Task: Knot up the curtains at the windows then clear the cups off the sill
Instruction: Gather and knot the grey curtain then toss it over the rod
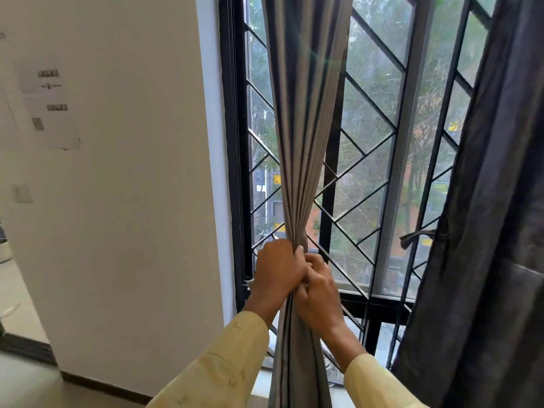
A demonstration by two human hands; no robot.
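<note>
Grey pleated fabric curtain (303,119) hangs vertically before the black-framed grilled window (368,160), gathered into one narrow rope. The left hand (278,267) clamps it higher, the right hand (319,290) pinches it just below, touching. The free tail drops straight down between the yellow sleeves, ready for looping. No cups visible.

Grey curtain (303,113): pleated, gathered into one tight vertical bunch in front of the window grille (368,160). Dark curtain (494,231): hanging loose, right of grille.
</note>
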